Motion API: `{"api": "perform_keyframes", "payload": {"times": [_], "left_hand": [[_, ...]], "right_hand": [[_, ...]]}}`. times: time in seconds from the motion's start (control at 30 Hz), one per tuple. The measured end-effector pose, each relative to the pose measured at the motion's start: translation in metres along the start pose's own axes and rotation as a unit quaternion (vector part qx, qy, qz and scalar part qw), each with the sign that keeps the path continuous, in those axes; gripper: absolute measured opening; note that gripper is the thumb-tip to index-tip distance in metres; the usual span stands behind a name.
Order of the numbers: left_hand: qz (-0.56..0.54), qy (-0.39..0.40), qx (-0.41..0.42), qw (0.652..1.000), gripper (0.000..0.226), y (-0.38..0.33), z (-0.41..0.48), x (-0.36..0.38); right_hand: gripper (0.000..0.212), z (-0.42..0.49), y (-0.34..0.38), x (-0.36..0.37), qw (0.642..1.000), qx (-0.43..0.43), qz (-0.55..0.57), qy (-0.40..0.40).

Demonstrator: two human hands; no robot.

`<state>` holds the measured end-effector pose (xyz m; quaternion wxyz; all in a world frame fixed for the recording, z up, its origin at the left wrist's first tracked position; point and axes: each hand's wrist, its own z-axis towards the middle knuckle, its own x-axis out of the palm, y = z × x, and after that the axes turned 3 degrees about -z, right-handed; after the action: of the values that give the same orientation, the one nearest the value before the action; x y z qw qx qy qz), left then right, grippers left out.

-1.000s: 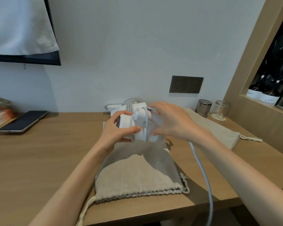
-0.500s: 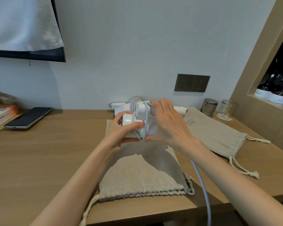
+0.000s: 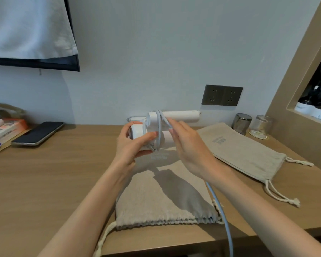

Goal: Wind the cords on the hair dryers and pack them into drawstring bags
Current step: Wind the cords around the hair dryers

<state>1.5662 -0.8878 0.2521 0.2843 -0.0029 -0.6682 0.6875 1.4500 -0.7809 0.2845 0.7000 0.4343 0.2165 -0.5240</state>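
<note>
One white hair dryer (image 3: pixel 137 134), held above the middle of the desk (image 3: pixel 54 173), over a flat drawstring bag (image 3: pixel 156 201). Left hand (image 3: pixel 130 148) grips its body. Right hand (image 3: pixel 188 147), fingers nearly straight, meets the pale blue cord (image 3: pixel 159 130) looped round the dryer; whether it pinches the cord cannot be told. Second bag (image 3: pixel 245 154) lies near the right edge.
</note>
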Motion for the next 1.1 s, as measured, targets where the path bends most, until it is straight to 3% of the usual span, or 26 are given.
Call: {"api": "perform_keyframes", "payload": {"times": [0.17, 0.23, 0.33, 0.47, 0.77, 0.83, 0.93, 1.0, 1.1], "left_hand": [[-0.084, -0.008, -0.029, 0.996, 0.041, -0.007, 0.006, -0.006], [-0.105, -0.005, -0.036, 0.994, 0.044, -0.008, 0.007, -0.007], [-0.142, 0.031, -0.066, 0.987, 0.046, -0.008, 0.004, -0.002], [-0.179, 0.072, -0.09, 0.977, 0.04, -0.008, -0.001, 0.002], [-0.201, 0.16, -0.135, 0.957, 0.063, -0.014, -0.006, 0.0], [-0.203, 0.17, -0.133, 0.955, 0.061, -0.014, -0.007, -0.001], [-0.182, 0.206, -0.11, 0.955, 0.077, -0.014, -0.004, -0.007], [-0.156, 0.242, -0.096, 0.953, 0.094, -0.015, -0.001, -0.012], [-0.07, 0.308, -0.068, 0.946, 0.1, -0.016, 0.002, -0.015]], "right_hand": [[0.034, -0.026, -0.004, 0.021, 0.994, -0.035, 0.09, -0.045], [0.027, -0.03, -0.008, 0.028, 0.988, 0.005, 0.149, -0.04], [0.027, -0.023, -0.014, 0.026, 0.961, 0.097, 0.258, 0.026], [0.038, -0.016, -0.021, 0.014, 0.937, 0.153, 0.296, 0.107], [0.045, -0.008, -0.05, -0.015, 0.946, 0.233, 0.154, 0.163], [0.059, -0.005, -0.056, -0.028, 0.943, 0.252, 0.139, 0.166], [0.03, 0.002, -0.059, -0.052, 0.937, 0.306, 0.124, 0.116], [0.039, 0.009, -0.064, -0.067, 0.931, 0.334, 0.129, 0.067], [0.026, 0.02, -0.062, -0.081, 0.945, 0.302, 0.114, 0.053]]}}
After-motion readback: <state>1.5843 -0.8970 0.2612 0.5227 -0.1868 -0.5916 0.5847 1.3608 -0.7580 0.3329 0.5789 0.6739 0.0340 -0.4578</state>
